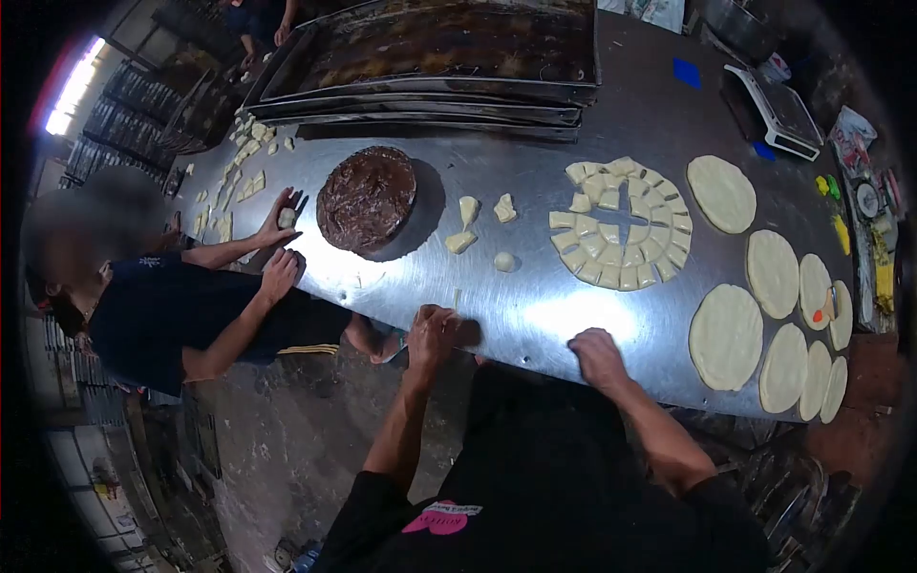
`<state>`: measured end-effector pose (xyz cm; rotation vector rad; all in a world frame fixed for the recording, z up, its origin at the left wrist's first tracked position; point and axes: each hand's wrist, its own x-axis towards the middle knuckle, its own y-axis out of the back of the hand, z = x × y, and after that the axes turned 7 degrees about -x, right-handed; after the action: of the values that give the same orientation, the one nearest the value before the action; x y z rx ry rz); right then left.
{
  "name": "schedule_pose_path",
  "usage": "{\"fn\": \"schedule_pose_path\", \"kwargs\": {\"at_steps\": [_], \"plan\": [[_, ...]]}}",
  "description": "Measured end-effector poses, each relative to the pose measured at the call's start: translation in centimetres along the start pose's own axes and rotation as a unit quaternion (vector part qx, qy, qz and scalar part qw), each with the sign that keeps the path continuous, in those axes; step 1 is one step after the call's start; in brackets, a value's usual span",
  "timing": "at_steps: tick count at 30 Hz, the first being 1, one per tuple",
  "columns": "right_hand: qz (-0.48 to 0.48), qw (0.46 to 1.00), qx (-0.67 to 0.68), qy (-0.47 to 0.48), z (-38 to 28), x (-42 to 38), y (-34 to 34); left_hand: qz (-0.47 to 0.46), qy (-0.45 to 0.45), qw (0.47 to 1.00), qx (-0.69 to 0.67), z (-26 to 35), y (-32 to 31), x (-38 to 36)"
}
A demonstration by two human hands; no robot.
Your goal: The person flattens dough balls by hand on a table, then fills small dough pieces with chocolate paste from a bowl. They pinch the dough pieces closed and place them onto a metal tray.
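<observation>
My left hand [433, 336] is at the table's near edge, its fingers curled together; whatever it may hold is hidden. A thin pale strip of dough [457, 298] lies just beyond its fingertips. To the right, my right hand [598, 357] rests by the edge with fingers bent and nothing visible in them. Ahead are a small dough ball [504, 261], a few loose dough pieces [460, 242] and a round of dough cut into many blocks [659, 234], with a gap at its middle. A glossy dark brown mound of paste [367, 199] sits farther left.
A co-worker [134, 306] stands at the left, one hand holding a dough piece [287, 218]. Stacked dark baking trays [430, 57] stand at the back. Several flat dough rounds [726, 336] lie on the right, below a scale [776, 113]. Cut dough bits [250, 184] are scattered at far left.
</observation>
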<state>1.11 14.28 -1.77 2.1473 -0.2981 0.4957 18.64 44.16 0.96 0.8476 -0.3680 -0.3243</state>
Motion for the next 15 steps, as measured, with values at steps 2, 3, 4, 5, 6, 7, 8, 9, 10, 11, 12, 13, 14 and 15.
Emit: {"fn": "schedule_pose_path", "kwargs": {"at_steps": [2, 3, 4, 5, 6, 7, 8, 9, 10, 11, 12, 13, 14, 15], "plan": [[-0.035, 0.991, -0.114, -0.057, 0.1, 2.3, 2.8, -0.022, 0.022, 0.999, -0.036, -0.5, -0.2, -0.4], [0.051, 0.986, -0.119, -0.103, 0.2, 4.0, 1.7, -0.046, 0.097, 0.984, -0.144, 0.4, 0.2, 0.4], [0.090, 0.983, -0.083, -0.135, -0.3, 5.8, 0.8, -0.069, 0.168, 0.951, -0.252, 1.5, 0.4, 1.4], [0.086, 0.987, -0.051, -0.128, -0.8, 6.1, -0.8, -0.073, 0.169, 0.949, -0.256, 2.5, 0.3, 2.3], [0.084, 0.989, -0.021, -0.123, -1.1, 6.0, -2.0, -0.011, 0.183, 0.931, -0.314, 3.6, 0.0, 3.5], [0.036, 0.994, -0.017, -0.101, -2.3, 4.6, -1.8, 0.053, 0.192, 0.907, -0.372, 4.1, -0.2, 4.5], [-0.011, 0.997, -0.016, -0.074, -3.6, 3.0, -1.3, 0.051, 0.185, 0.904, -0.382, 3.0, -0.5, 5.2], [-0.061, 0.995, -0.001, -0.078, -4.4, 1.8, 0.4, -0.008, 0.037, 0.980, -0.196, 0.9, -1.0, 4.8], [-0.045, 0.997, -0.003, -0.068, -4.1, 0.7, 1.2, -0.061, -0.113, 0.992, 0.004, -0.6, -1.5, 4.0], [-0.061, 0.992, -0.004, -0.114, -4.0, 1.0, 2.2, 0.070, -0.215, 0.969, -0.103, -1.0, -2.0, 2.9], [-0.075, 0.984, -0.001, -0.164, -4.3, 1.5, 3.0, 0.071, -0.219, 0.967, -0.109, -0.4, -1.4, 2.9], [-0.056, 0.976, -0.002, -0.212, -4.5, 3.1, 2.7, 0.048, -0.194, 0.979, -0.047, 1.1, 0.0, 2.7], [-0.040, 0.965, -0.002, -0.260, -4.7, 5.5, 2.0, 0.022, -0.167, 0.986, 0.015, 1.8, 0.7, 2.2], [-0.027, 0.967, 0.010, -0.253, -4.7, 8.3, 1.2, 0.019, -0.166, 0.986, 0.010, 0.9, 0.1, 1.7]]}}
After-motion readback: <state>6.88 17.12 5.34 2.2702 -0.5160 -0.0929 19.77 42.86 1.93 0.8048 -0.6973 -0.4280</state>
